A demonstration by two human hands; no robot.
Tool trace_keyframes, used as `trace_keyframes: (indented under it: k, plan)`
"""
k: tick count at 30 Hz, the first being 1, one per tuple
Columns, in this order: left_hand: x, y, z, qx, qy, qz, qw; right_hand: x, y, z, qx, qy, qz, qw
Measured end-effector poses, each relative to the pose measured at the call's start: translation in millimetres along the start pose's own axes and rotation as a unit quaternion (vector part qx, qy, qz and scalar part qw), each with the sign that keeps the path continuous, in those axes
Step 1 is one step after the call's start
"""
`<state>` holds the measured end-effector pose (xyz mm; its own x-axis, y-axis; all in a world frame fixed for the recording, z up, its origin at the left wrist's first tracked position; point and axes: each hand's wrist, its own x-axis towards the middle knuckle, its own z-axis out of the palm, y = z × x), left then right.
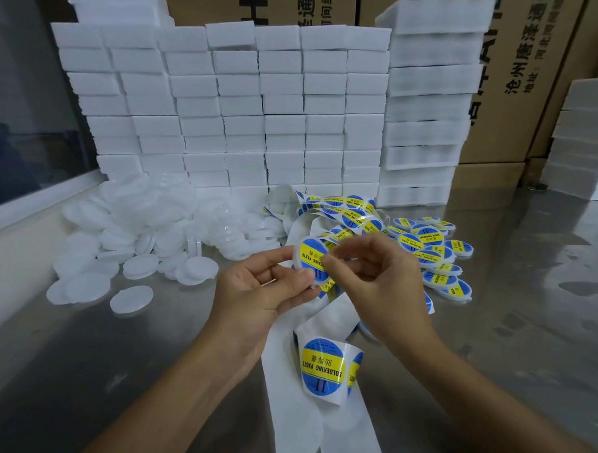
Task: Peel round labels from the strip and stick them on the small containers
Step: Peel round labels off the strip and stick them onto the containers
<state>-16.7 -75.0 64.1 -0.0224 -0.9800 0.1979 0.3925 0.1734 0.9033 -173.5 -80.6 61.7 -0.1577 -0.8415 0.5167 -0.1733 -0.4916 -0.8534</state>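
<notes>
My left hand (262, 289) grips a small round white container (311, 260) whose face carries a blue and yellow round label. My right hand (371, 267) pinches at that label's right edge with thumb and forefinger. The white backing strip (331, 368) runs from under my hands toward me, with a round label (322, 365) still on it. More strip with labels (344, 207) curls behind my hands. A heap of plain white containers (147, 233) lies at the left. Labelled containers (435, 251) lie at the right.
Everything sits on a shiny metal table (517, 319). Stacks of white foam blocks (244, 109) form a wall at the back, with taller stacks (425, 101) at the right. Cardboard boxes (523, 62) stand behind them. A window ledge (32, 203) borders the left.
</notes>
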Motion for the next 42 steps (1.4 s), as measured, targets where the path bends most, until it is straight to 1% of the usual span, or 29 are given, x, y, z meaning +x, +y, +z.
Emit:
trace_keyframes:
  k: [3,5,6,9,11,17,21,24,29,34,36,38,40,42]
  plan:
    - [-1,0,0,-0.016,-0.021,0.002,1.000,-1,-1,1,0.037,-0.063,0.021,0.997]
    - [-1,0,1,-0.026,-0.029,0.010,0.999,-4,-2,4,0.049,-0.117,0.007,0.992]
    - [-2,0,1,-0.031,-0.031,0.011,0.999,-5,-2,6,0.060,-0.126,0.004,0.990]
    - [-2,-2,2,-0.030,-0.041,-0.001,0.999,-3,-2,7,0.094,-0.086,0.024,0.992]
    - [-2,-4,3,-0.015,-0.053,-0.007,0.998,-2,1,6,0.084,-0.062,0.026,0.994]
    - [-2,-7,4,-0.022,-0.071,-0.008,0.997,-6,-3,8,0.046,-0.063,0.042,0.996]
    - [-3,-10,4,-0.017,-0.081,-0.008,0.997,-3,0,8,0.027,-0.031,0.044,0.998]
    - [-2,-12,3,-0.012,-0.084,-0.016,0.996,-2,3,6,0.012,-0.026,0.035,0.999]
    - [-2,-14,0,0.059,-0.107,-0.008,0.992,-1,2,1,-0.064,0.003,0.022,0.998]
    - [0,-17,-4,0.107,-0.085,-0.007,0.991,3,4,-1,-0.083,0.022,-0.006,0.996]
    - [1,-19,-3,0.120,-0.079,0.010,0.990,2,3,-2,-0.123,0.019,-0.016,0.992]
    - [2,-19,-3,0.140,-0.072,0.031,0.987,2,3,-2,-0.140,0.000,-0.011,0.990]
    - [2,-18,-3,0.156,-0.064,0.048,0.985,3,3,-5,-0.119,-0.025,-0.009,0.992]
    - [4,-16,-4,0.154,-0.054,0.059,0.985,6,4,-6,-0.073,-0.057,-0.006,0.996]
